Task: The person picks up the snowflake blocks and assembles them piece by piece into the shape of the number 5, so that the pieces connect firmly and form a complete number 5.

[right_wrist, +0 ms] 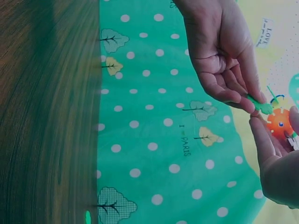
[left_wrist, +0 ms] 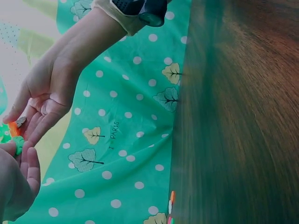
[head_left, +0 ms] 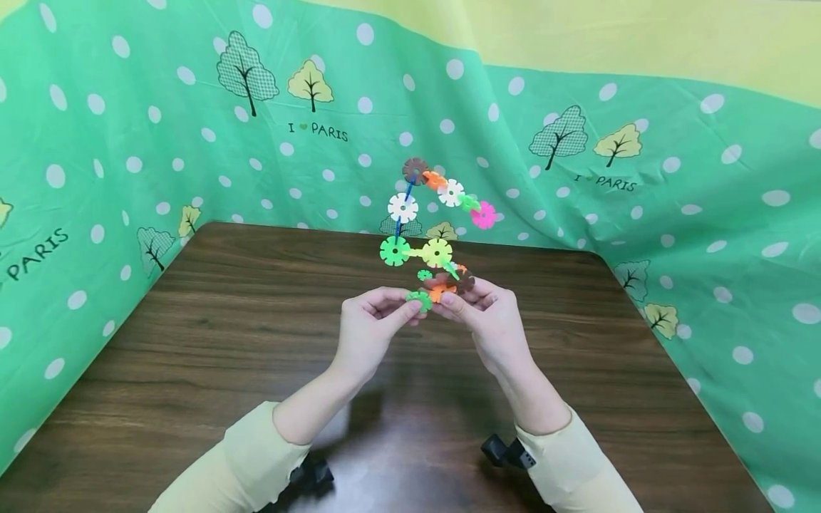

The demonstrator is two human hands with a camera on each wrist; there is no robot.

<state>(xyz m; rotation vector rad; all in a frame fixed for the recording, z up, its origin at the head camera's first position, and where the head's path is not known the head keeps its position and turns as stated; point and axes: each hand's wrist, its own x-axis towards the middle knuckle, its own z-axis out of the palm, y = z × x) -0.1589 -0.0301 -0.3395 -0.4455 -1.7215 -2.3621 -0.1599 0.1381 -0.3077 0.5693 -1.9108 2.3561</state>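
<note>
Notched plastic discs are linked into a bent chain in front of me in the head view. My left hand (head_left: 362, 331) pinches a green disc (head_left: 420, 301) between thumb and fingers. Beside it, my right hand (head_left: 500, 328) grips the chain's near end by an orange disc (head_left: 442, 293) and a brown disc (head_left: 463, 281). The green disc is right at the orange one. Farther along come a yellow disc (head_left: 437, 253), another green disc (head_left: 394, 251), a white disc (head_left: 403, 207) and a brown disc (head_left: 415, 171) at the top. From there the chain slopes down to a pink disc (head_left: 483, 214).
A dark wooden table (head_left: 224, 342) lies under both hands. Green dotted cloth (head_left: 359, 157) with printed trees surrounds its far side and sides. Black wrist cameras sit under both sleeves, the right camera (head_left: 507, 452) hanging over the table. Low in the left wrist view, small coloured pieces (left_wrist: 172, 203) show.
</note>
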